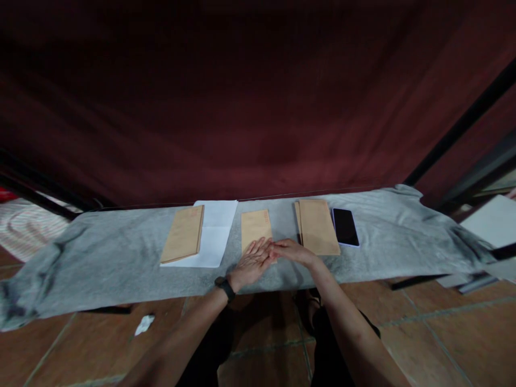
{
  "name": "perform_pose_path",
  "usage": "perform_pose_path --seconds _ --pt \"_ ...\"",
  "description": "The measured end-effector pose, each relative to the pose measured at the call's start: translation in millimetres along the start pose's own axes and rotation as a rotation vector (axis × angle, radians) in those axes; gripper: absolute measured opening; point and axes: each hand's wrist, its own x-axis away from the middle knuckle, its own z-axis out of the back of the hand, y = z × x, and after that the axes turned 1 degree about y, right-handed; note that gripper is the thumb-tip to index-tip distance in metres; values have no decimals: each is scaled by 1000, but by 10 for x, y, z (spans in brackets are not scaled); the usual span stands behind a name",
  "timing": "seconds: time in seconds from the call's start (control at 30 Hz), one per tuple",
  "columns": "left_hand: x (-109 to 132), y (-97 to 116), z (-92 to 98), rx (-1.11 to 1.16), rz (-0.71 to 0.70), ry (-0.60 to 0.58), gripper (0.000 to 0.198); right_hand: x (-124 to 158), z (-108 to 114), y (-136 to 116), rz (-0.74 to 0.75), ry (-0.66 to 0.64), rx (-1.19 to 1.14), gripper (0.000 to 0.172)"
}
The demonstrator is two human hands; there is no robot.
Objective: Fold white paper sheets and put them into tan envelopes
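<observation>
Lying flat: one brown envelope (pixel 255 223)

Plain tan, oblong, small reddish marks at upper right; lower part covered. On gray cloth (pixel 121 258). Left hand (pixel 255 262) atop it, fingers extended, gripping nothing. Right hand (pixel 293 250) slightly bent, fingertips meeting the left; grip, cannot tell.

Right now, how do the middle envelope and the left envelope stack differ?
- The left hand covers part of the middle envelope; no hand is on the left envelope stack.
- The middle envelope lies on gray cloth; the left envelope stack overlaps white paper.
- The left envelope stack shows layered edges and slants more than the middle envelope.
Shared: both brown, lying flat.
</observation>
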Motion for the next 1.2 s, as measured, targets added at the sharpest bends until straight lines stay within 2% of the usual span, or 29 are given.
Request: perform_pose_path --seconds 0.13,0.27,0.43,0.7,0.8,0.97,1.2 --pt "167 169 21 -45 -8 -19 58 -91 -79 -18 -20 185 66 39" --pt "330 354 -4 -73 8 65 63 -140 -202 -75 -8 287 142 34" --pt "414 453 9 -28 -6 148 65 -117 -345 -120 49 209 292 41" --pt "436 364 47 59 -133 153 64 -143 -448 -45 142 48 657 51" --pt "440 356 40 77 -163 161 68 -167 -445 -12 119 50 755 51" --pt "474 356 -10 72 -174 159 72 -205 -388 54 74 131 870 50" --pt "526 343 -68 58 -187 184 79 -223 -302 94 41 165 946 53"
